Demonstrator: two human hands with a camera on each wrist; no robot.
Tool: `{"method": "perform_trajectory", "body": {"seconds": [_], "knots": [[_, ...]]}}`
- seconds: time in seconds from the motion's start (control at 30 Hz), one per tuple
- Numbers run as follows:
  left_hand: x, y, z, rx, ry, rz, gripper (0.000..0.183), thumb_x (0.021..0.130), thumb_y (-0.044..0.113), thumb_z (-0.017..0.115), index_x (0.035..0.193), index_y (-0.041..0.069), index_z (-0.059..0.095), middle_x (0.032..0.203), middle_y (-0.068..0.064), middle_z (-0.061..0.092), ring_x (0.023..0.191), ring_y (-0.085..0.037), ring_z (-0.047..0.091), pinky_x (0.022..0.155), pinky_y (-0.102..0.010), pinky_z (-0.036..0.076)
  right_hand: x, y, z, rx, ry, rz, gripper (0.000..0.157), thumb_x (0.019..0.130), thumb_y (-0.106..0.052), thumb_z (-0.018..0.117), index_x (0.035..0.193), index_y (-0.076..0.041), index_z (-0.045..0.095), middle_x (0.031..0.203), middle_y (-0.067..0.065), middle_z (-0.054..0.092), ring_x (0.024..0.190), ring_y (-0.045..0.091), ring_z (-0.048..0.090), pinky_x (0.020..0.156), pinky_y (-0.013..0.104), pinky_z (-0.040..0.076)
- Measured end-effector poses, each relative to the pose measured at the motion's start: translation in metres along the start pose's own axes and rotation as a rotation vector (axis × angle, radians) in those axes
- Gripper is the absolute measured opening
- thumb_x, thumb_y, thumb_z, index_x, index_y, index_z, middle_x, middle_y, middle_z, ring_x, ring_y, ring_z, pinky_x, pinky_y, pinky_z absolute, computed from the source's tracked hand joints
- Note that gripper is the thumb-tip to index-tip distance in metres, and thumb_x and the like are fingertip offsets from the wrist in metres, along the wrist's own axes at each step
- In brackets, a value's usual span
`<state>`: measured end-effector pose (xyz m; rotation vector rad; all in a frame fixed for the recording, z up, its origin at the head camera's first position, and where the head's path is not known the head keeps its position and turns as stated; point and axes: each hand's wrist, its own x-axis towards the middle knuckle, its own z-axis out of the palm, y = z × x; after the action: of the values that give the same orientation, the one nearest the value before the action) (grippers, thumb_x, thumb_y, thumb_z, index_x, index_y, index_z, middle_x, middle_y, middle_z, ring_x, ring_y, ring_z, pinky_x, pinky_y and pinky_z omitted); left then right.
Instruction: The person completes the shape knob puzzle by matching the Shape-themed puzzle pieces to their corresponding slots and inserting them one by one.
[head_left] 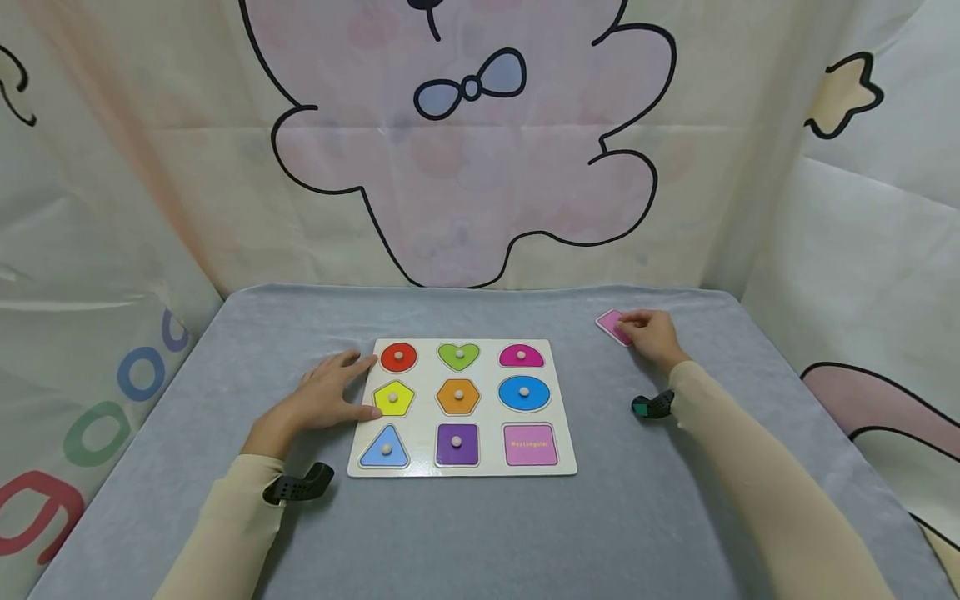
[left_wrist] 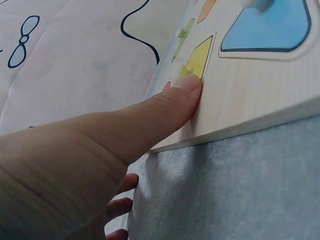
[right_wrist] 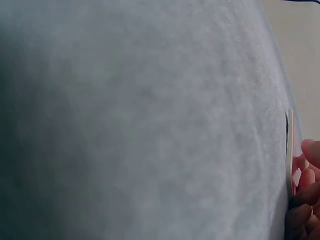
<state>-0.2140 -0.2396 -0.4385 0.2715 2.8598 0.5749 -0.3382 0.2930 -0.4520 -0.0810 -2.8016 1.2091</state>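
Note:
A white shape puzzle board (head_left: 480, 367) lies on the table, with colored knobbed pieces in several slots. Its bottom right slot (head_left: 530, 444) is a bare pink rectangle with a printed word. My left hand (head_left: 318, 396) rests at the board's left edge, fingers spread and thumb (left_wrist: 170, 107) pressing on the wood by the yellow pentagon (head_left: 393, 398). Off to the right of the board, my right hand (head_left: 651, 337) pinches a pink rectangular puzzle piece (head_left: 611, 323) close over the cloth. In the right wrist view that piece (right_wrist: 290, 155) appears edge-on, its knob hidden by the fingers.
A grey-blue cloth (head_left: 480, 533) covers the table. Printed curtains (head_left: 450, 167) stand behind it and along both sides. Black straps circle both wrists over beige sleeves (head_left: 765, 475).

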Motion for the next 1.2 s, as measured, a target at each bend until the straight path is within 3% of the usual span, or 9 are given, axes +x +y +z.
{"method": "perform_trajectory", "body": {"seconds": [0.3, 0.57, 1.2], "knots": [[-0.001, 0.0, 0.0, -0.006, -0.002, 0.002, 0.098, 0.078, 0.055, 0.079, 0.157, 0.015, 0.037, 0.162, -0.027, 0.029, 0.148, -0.051, 0.025, 0.115, -0.077, 0.02, -0.001, -0.003, 0.0, -0.028, -0.007, 0.022, 0.032, 0.097, -0.018, 0.068, 0.115, 0.008, 0.071, 0.096, 0.01, 0.067, 0.083, 0.01, 0.05, 0.064, 0.015, 0.041], [-0.002, 0.001, -0.001, -0.007, 0.008, 0.008, 0.098, 0.078, 0.054, 0.079, 0.157, 0.014, 0.037, 0.162, -0.027, 0.03, 0.148, -0.051, 0.025, 0.116, -0.076, 0.019, -0.002, -0.005, -0.003, -0.024, -0.036, 0.047, 0.033, 0.098, -0.02, 0.067, 0.118, 0.007, 0.07, 0.11, 0.019, 0.067, 0.089, 0.015, 0.051, 0.066, 0.014, 0.042], [-0.003, 0.003, -0.002, -0.003, 0.006, 0.006, 0.097, 0.079, 0.053, 0.079, 0.157, 0.013, 0.037, 0.161, -0.028, 0.03, 0.148, -0.051, 0.025, 0.116, -0.076, 0.019, -0.011, -0.018, -0.016, -0.069, -0.119, -0.022, 0.032, 0.099, -0.019, 0.066, 0.122, 0.003, 0.069, 0.107, 0.017, 0.063, 0.095, 0.022, 0.047, 0.066, 0.021, 0.04]]}}
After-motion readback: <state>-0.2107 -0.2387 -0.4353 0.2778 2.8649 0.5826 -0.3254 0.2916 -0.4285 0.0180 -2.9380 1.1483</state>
